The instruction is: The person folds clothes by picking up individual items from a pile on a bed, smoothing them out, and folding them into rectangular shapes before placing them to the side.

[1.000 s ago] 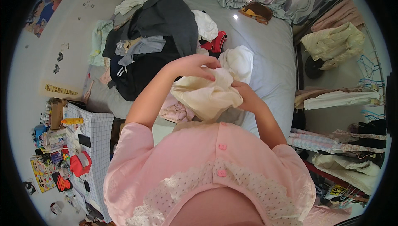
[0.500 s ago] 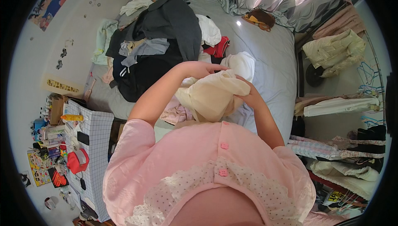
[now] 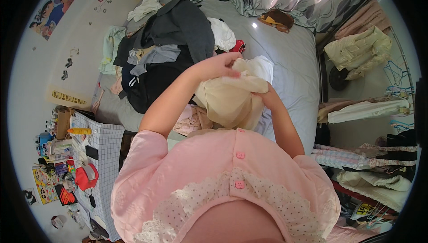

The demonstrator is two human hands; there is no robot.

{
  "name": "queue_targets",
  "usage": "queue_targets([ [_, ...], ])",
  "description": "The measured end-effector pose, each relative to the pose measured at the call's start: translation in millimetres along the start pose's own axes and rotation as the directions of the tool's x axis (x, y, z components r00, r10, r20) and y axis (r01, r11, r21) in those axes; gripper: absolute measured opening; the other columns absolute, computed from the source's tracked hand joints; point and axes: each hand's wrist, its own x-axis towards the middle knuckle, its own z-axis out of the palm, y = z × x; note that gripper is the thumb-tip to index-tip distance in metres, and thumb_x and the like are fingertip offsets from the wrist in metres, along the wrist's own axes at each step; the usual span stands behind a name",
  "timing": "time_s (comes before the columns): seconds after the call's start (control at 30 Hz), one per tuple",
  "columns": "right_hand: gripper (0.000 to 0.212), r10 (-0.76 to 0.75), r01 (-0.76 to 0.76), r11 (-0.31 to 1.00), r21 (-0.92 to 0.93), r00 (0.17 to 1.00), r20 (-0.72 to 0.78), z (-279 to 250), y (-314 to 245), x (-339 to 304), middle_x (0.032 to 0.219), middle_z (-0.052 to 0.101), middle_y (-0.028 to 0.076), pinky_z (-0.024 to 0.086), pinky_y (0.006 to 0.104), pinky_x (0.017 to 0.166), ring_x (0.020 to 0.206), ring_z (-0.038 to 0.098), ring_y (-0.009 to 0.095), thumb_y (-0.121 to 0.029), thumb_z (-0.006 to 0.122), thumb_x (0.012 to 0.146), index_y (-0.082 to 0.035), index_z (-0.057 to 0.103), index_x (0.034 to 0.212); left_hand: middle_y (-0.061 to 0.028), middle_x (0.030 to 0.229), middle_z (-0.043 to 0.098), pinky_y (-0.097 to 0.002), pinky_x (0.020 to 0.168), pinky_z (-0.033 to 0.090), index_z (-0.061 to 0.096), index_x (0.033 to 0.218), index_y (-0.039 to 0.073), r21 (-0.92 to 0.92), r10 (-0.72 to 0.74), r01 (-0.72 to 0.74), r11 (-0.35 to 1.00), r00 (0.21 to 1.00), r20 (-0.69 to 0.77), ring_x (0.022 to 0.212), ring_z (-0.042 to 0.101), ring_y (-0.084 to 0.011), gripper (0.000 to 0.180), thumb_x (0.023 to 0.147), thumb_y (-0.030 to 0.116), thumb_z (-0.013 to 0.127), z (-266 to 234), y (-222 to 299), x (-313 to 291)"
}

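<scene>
A cream-coloured cloth garment (image 3: 229, 100) hangs bunched in front of my chest, above the bed's near edge. My left hand (image 3: 221, 66) is at its upper edge, fingers curled on the fabric and slightly smeared by motion. On the other side, my right hand (image 3: 266, 95) grips the garment's right edge, with part of the fingers hidden by cloth. Behind it, a white garment (image 3: 264, 66) lies on the bed. Pink clothing (image 3: 191, 120) lies beneath, to the left of the cream cloth.
A heap of clothes, with a dark grey jacket (image 3: 178, 24) on top, covers the bed's left part. A brown bag-like item (image 3: 276, 20) rests at the far right of the grey bedsheet (image 3: 292, 73). A cluttered desk (image 3: 104, 142) stands left; a clothes rack with a white garment (image 3: 368, 111) stands right.
My left hand has lifted and shifted slightly away from me along the cream garment's top, and the cloth's upper part has opened out. My right hand stays at its edge.
</scene>
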Motion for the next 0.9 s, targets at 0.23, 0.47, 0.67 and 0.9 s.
queue_targets([
  [0.23, 0.041, 0.005, 0.007, 0.954, 0.298, 0.999, -0.041, -5, 7, 6, 0.102, 0.057, 0.004, 0.038, 0.0267, 0.085, 0.094, 0.051, 0.014, -0.005, 0.062, 0.069, -0.003, 0.052, 0.108, -0.0060, 0.079, 0.049, -0.0244, 0.066, 0.039, 0.046, 0.092, 0.003, 0.590, 0.206, -0.118, 0.799, 0.975, -0.084, 0.073, 0.047, -0.0133, 0.036, 0.060, 0.001, 0.061, 32, 9, 0],
  [0.47, 0.068, -0.094, 0.118, 0.964, -0.237, 0.989, 0.110, 2, -33, -3, 0.114, 0.048, 0.005, 0.034, 0.0264, 0.089, 0.106, 0.043, 0.014, -0.005, 0.068, 0.062, -0.006, 0.037, 0.122, 0.0004, 0.082, 0.048, -0.0218, 0.069, 0.036, 0.046, 0.086, 0.004, 0.182, 0.054, -0.073, 0.981, 0.993, 0.103, 0.079, 0.045, -0.0076, 0.027, 0.061, -0.005, 0.050, 24, -1, 8],
  [0.67, 0.057, -0.088, 0.129, 0.976, -0.177, 0.971, 0.222, 15, -43, 7, 0.107, 0.052, 0.004, 0.037, 0.0261, 0.086, 0.101, 0.047, 0.013, -0.008, 0.069, 0.064, -0.008, 0.045, 0.116, -0.0029, 0.091, 0.050, -0.0238, 0.078, 0.037, 0.047, 0.101, 0.005, 0.205, -0.015, -0.061, 0.977, 0.937, 0.348, 0.088, 0.047, -0.0105, 0.040, 0.063, -0.002, 0.053, 26, 3, 17],
  [0.9, 0.032, -0.018, 0.013, 0.999, -0.033, 0.989, -0.147, -8, -28, -1, 0.093, 0.059, -0.001, 0.043, 0.0257, 0.076, 0.086, 0.053, 0.010, -0.007, 0.063, 0.071, -0.004, 0.056, 0.102, -0.0065, 0.100, 0.051, -0.0262, 0.080, 0.039, 0.044, 0.112, 0.007, 0.562, 0.080, -0.086, 0.822, 0.996, 0.036, 0.093, 0.048, -0.0141, 0.060, 0.057, 0.011, 0.070, 0, -12, 6],
])
